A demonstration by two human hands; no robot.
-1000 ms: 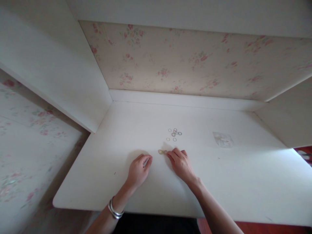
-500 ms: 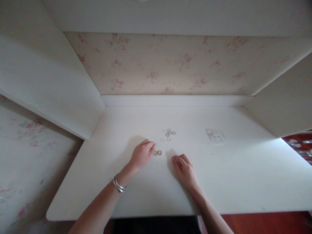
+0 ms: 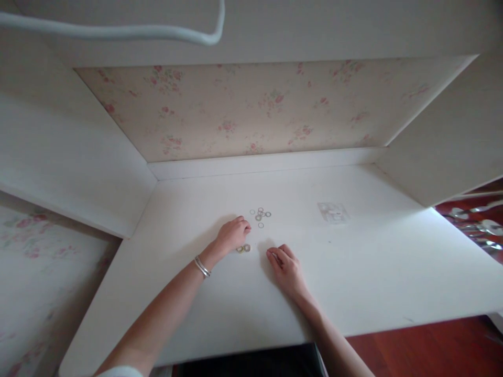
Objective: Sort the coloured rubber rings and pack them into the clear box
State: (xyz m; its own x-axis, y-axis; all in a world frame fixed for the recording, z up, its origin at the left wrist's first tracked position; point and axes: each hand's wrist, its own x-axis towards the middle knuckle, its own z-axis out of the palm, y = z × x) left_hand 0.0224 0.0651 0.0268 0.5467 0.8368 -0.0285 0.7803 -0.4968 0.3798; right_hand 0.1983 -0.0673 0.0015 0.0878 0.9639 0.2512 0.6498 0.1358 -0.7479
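Observation:
My left hand (image 3: 234, 233), with a silver bracelet (image 3: 202, 266) on its wrist, has its fingers closed low over the white tabletop. Its fingertips cover the spot where a thin ring lay, so whatever they hold is hidden. Close below them lie a yellowish ring (image 3: 240, 250) and a thicker silvery ring (image 3: 247, 247). A loose cluster of several small rings (image 3: 259, 217) lies just beyond, with one thin ring (image 3: 261, 225) apart on the near side. My right hand (image 3: 286, 269) rests on the table with thumb and fingers pinched; what is between them is too small to make out.
A small clear plastic bag (image 3: 333, 212) lies to the right on the white table (image 3: 377, 262). Panels rise at both sides, and a floral wall (image 3: 251, 110) stands behind. A white cable (image 3: 118, 32) crosses the top left. Shiny metal utensils (image 3: 481, 228) sit at far right.
My left hand has moved up and forward from beside the two near rings to the thin ring by the cluster, which its fingers now hide. My right hand stays pinched. The view has shifted and tilted.

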